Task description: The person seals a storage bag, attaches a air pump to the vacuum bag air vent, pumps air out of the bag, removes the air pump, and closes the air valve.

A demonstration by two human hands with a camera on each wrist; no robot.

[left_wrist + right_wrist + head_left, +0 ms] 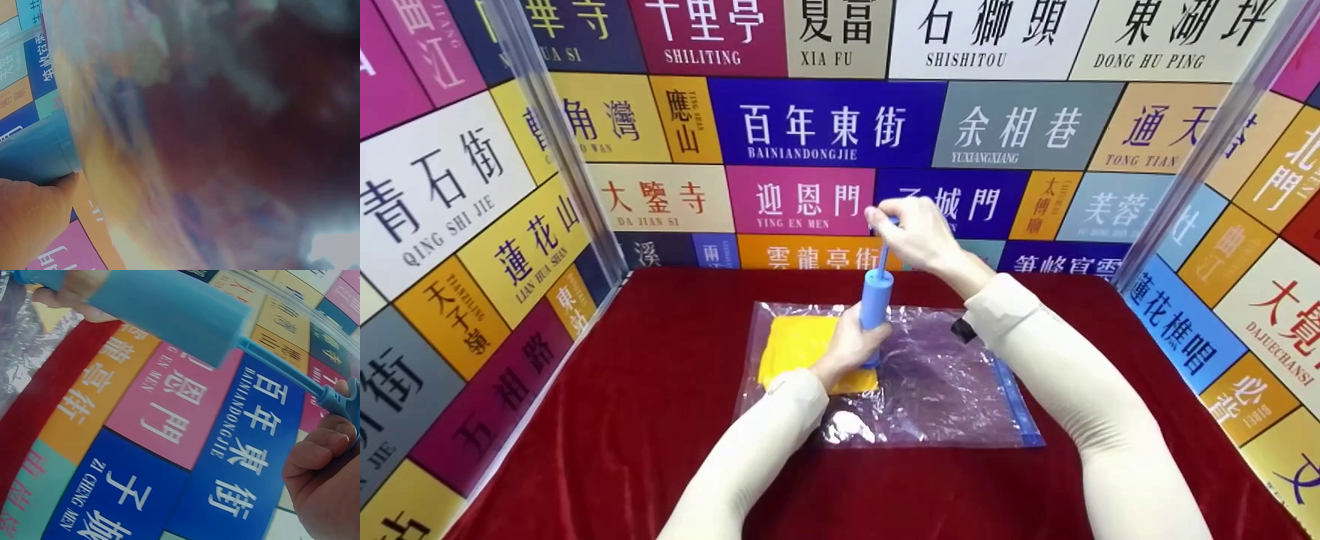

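A light blue hand pump [875, 298] stands nearly upright over a clear plastic vacuum bag [945, 382], its rod drawn out at the top. My left hand [851, 341] grips the lower part of the pump's barrel, just above the bag. Up at the rod's end, my right hand [915, 232] holds the pump handle [337, 400] with curled fingers. Inside the bag's left half lies a folded yellow cloth [799, 349]. The pump's foot is partly hidden by my left hand. In the left wrist view the bag is blurred and close.
A dark red cloth [660, 420] covers the table under the bag. Panels with Chinese place names [825, 120] wall in the back and both sides. Clear corner strips [562, 135] run up where the walls meet. A blue seal strip [1016, 401] edges the bag's right side.
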